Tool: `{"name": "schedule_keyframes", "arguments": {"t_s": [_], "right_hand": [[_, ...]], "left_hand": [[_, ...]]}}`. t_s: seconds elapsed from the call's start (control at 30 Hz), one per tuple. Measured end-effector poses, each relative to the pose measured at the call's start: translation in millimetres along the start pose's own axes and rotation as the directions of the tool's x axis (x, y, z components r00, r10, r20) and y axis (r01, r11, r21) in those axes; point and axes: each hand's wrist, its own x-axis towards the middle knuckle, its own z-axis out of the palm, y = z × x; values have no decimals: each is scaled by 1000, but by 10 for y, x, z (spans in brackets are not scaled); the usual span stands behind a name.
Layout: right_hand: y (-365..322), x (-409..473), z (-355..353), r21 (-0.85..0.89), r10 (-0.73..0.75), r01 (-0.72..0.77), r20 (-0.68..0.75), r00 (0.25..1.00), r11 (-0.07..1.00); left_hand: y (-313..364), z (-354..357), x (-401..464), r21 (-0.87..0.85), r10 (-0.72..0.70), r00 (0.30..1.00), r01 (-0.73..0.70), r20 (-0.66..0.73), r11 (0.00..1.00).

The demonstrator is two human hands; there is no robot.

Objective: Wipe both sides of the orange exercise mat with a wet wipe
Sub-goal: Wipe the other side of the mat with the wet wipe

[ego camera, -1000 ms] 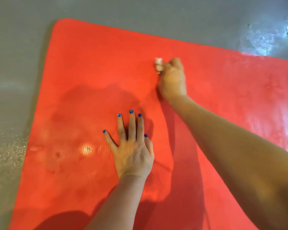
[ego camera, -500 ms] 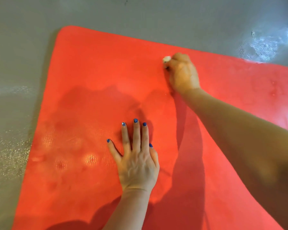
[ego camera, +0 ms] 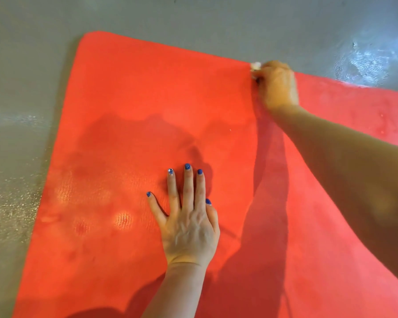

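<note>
Left hand [ego camera: 189, 228] lies flat on the mat [ego camera: 129, 92], palm down, fingers straight and slightly spread, blue nails, holding nothing; it sits lower centre of the frame, its forearm entering from the bottom edge.

Floor [ego camera: 21, 92]: grey, glossy, fills the top and left of the frame, with a bright wet-looking glare patch at upper right.

Mat: orange, spread flat on the floor, covering most of the frame from upper left corner down to the bottom and right edges. Darker damp-looking patches and small shiny spots at centre left. Shadows of both arms fall across it.

Right hand [ego camera: 277, 86]: upper right of centre, at the mat's far edge, fingers curled around the wipe [ego camera: 256, 65]; arm reaches in from the right edge.

Wipe: small white wad, only a bit showing past the knuckles, touching the mat's far edge where it meets the floor.
</note>
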Motion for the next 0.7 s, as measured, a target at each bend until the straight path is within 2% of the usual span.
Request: {"name": "schedule_keyframes", "arguments": {"t_s": [0.07, 0.13, 0.23, 0.3, 0.37, 0.4, 0.43, 0.5, 0.53, 0.63, 0.7], "right_hand": [[386, -67, -149, -102, 198, -201, -39, 979, 974], [480, -89, -197, -160, 305, -313, -77, 949, 936], [148, -110, -41, -51, 254, -256, -41, 966, 965], [-12, -193, 32, 30, 98, -99, 7, 995, 995], [93, -270, 2, -2, -62, 62, 61, 996, 998], [264, -313, -92, -47, -67, 70, 64, 996, 996], [459, -354, -206, -110, -9, 15, 56, 998, 994], [785, -457, -398, -184, 200, -188, 46, 979, 965], [818, -517, -427, -205, 249, -233, 52, 967, 951], [604, -600, -271, -114, 169, -167, 15, 985, 979], [505, -615, -262, 25, 210, -209, -48, 977, 978]], "left_hand": [[4, -4, 4, 0, -1, 1000, 1, 3, 1000], [8, -14, 9, 7, -8, 1000, 8, 14, 1000], [13, -24, 1, 17, -12, 1000, 11, 19, 1000], [27, -30, -1, 29, -7, 1000, 6, 23, 1000], [2, -21, 11, 36, -20, 1000, 19, 17, 999], [8, -20, 9, 37, -19, 1000, 18, 16, 999], [14, -20, 9, 35, -16, 1000, 15, 13, 999], [24, -21, 14, 28, -16, 1000, 16, 4, 999], [23, -21, 19, 25, -18, 1000, 18, 6, 1000], [14, -9, 8, 19, -18, 1000, 18, 10, 1000], [21, -7, -4, 20, -15, 1000, 15, -1, 1000]]}}
